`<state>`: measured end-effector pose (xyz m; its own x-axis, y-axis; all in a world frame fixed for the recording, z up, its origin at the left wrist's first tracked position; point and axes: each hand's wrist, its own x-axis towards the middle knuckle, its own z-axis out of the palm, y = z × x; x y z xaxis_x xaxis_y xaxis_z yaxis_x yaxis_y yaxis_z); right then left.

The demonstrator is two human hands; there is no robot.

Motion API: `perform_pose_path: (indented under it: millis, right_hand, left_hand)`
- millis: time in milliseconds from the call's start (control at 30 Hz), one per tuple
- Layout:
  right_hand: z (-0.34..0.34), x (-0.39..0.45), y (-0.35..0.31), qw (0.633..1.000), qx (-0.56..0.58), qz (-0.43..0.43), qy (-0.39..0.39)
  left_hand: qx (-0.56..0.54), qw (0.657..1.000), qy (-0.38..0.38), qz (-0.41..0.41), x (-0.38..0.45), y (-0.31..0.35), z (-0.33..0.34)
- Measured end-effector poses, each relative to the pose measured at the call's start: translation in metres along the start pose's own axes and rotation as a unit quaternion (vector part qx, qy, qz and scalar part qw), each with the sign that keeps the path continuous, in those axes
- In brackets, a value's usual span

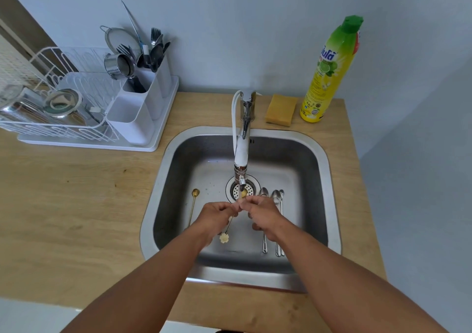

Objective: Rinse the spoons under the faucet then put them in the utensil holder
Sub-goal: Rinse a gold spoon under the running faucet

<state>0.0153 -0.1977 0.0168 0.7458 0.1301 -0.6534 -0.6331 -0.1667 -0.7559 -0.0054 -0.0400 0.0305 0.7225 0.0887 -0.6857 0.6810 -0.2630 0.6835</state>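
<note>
Over the steel sink (316, 169), my left hand (217, 215) and my right hand (263, 211) both grip a thin gold spoon (229, 224) with a pale flower-shaped end. Its bowl sits right under the faucet spout (241, 177). A second gold spoon (193, 205) lies on the sink floor to the left. Three silver spoons (277, 197) lie on the sink floor to the right, partly hidden by my right hand. The white utensil holder (138, 113) stands at the back left beside the dish rack, with forks and spoons in its far compartments.
A white dish rack (58, 108) with steel bowls stands on a tray at the back left. A yellow sponge (281, 109) and a yellow-green dish soap bottle (329, 72) stand behind the sink on the right. Wooden counter (76, 200) stretches left of the sink.
</note>
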Motion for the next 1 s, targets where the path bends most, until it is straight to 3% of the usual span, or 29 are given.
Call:
perform_pose_path:
  millis: [267, 400, 833, 1000]
  right_hand:
    - [-0.012, 0.011, -0.021, 0.998, 0.032, 0.008, 0.055]
    - [-0.007, 0.009, -0.014, 0.998, 0.022, 0.018, 0.054]
    - [-0.009, 0.013, -0.008, 0.997, -0.012, 0.004, 0.075]
    - [-0.009, 0.012, -0.009, 0.997, -0.001, 0.006, 0.077]
  left_hand:
    - [-0.018, 0.997, -0.055, -0.050, -0.005, -0.017, -0.008]
    - [-0.009, 0.997, -0.034, -0.067, -0.002, -0.016, -0.012]
    - [0.046, 0.998, -0.031, -0.032, -0.001, -0.025, 0.003]
    - [0.008, 0.999, -0.028, -0.030, 0.001, -0.019, 0.006]
